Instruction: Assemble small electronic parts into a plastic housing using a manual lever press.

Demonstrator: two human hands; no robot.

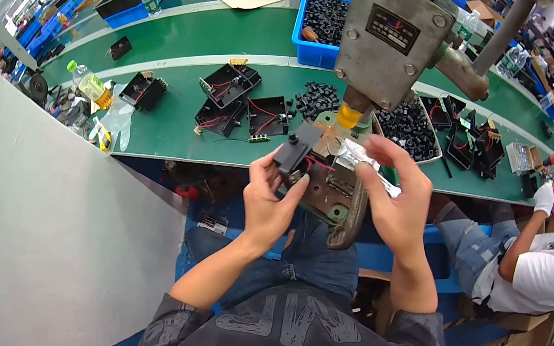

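My left hand [270, 201] grips a black plastic housing [300, 146] that stands tilted, with red wires trailing from its side. My right hand [395, 194] is to the right of it, thumb and fingers curved apart with nothing seen between them. Both hands are over the metal base [317, 195] of a bench press [388, 44]. The press's yellow tip [348, 117] hangs just above and beyond the housing. A shiny silvery piece [353, 153] lies on the base, beside my right fingertips.
Wired black housings [230, 83] lie on the green bench to the left, and more [475, 141] to the right. Small black parts fill a blue bin [315, 52], a tray [410, 130] and a loose pile [317, 99]. A bottle [90, 84] stands left; a co-worker [543, 261] sits right.
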